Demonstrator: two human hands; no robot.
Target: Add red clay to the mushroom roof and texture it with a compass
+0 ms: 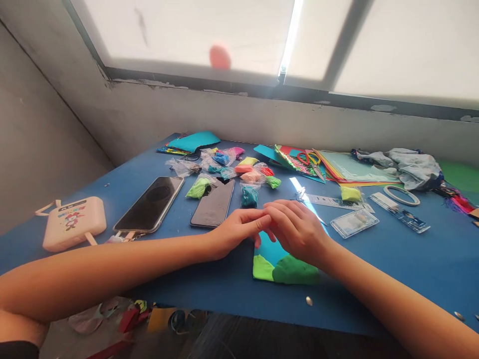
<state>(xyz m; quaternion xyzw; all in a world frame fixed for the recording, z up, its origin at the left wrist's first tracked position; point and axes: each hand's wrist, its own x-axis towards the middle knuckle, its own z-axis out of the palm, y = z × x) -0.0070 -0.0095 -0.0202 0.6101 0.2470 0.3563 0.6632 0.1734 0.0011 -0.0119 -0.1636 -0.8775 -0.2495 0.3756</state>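
Note:
My left hand (239, 232) and my right hand (295, 229) meet at the fingertips over a small blue panel (271, 249). Light green clay (262, 268) and dark green clay (295, 270) cover the panel's lower part. The fingers of both hands are pressed together; whatever may lie between them is hidden. Just beyond the hands is a bag of teal clay (249, 195). A dark phone (214, 204) lies beside my left hand.
Farther left are a larger phone (149, 205) and a pink power bank (75, 223). Bagged clay (251, 175), scissors (312, 162) and coloured paper (355, 167) sit toward the wall. A ruler (333, 201), clear case (354, 223) and tape roll (401, 195) are at right.

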